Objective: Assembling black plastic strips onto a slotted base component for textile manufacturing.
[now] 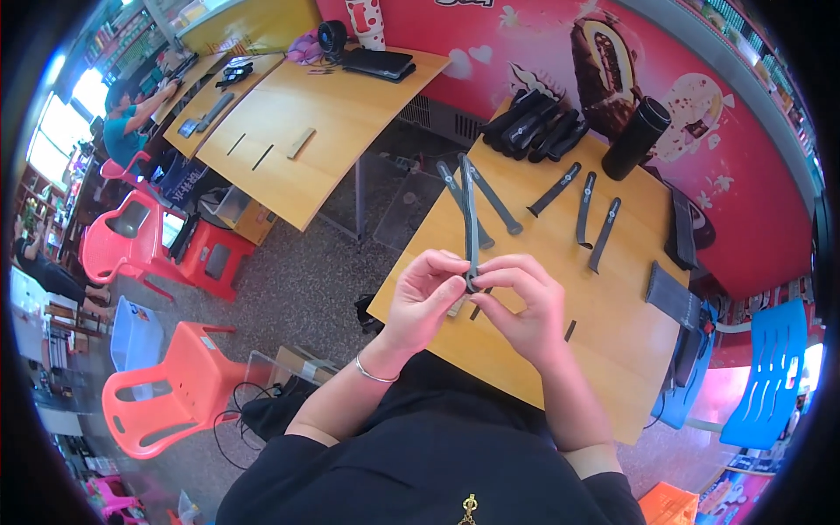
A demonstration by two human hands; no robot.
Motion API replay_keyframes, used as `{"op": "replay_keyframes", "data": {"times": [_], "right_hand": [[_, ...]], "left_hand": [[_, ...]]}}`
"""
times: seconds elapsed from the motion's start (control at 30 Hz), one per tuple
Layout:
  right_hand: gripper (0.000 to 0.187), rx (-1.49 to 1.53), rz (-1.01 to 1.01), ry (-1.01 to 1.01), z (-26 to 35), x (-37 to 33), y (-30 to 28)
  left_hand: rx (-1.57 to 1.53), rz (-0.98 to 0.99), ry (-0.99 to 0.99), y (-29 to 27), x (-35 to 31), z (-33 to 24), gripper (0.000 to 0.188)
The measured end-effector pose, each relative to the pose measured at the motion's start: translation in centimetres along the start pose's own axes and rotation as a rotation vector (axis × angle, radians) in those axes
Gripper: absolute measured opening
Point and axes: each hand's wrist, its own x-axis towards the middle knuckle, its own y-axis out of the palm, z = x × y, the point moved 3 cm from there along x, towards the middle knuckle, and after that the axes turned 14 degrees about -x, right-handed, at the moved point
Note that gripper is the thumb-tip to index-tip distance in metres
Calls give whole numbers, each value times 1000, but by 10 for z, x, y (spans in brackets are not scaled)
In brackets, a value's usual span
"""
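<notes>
Left hand (424, 295): while narrowed to a pinch, gripping dark strap (471, 214) by its lower end.
Strap: upright between fingertips, above near edge of wooden table (626, 306); likely light, flexible, slightly springy, hard to break; best taken by the flat faces near an end.
Right hand (525, 302): likewise pinched on that lower end.
Tabletop: loose straps (495, 205), black bundles (534, 125) behind, black tumbler (637, 140) toward back right.
Room: coral plastic armchair (184, 385) at left, speckled floor (306, 280), pink wall (534, 35), blue slatted chair (766, 372) far right.
</notes>
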Motion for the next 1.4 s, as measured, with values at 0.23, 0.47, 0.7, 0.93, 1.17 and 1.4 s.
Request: {"op": "replay_keyframes", "data": {"times": [0.23,0.47,0.7,0.93,1.17,1.4], "right_hand": [[15,-34,27,126,1,-12,-14],[17,-228,-28,1,9,-14,-17],[19,-305,-68,-33,9,-16,-12],[21,-399,-148,-119,10,-19,-11],[22,-504,-202,-209,9,-20,-7],[22,-542,-224,-259,4,-20,-5]], "left_hand": [[130,89,-6,21,-4,4,21],[246,83,12,24,-5,5,22],[161,50,-24,20,-9,14,21],[214,-115,-39,29,-11,21,26],[200,-155,-7,30,-12,28,27],[248,-165,50,31,-12,29,28]]}}
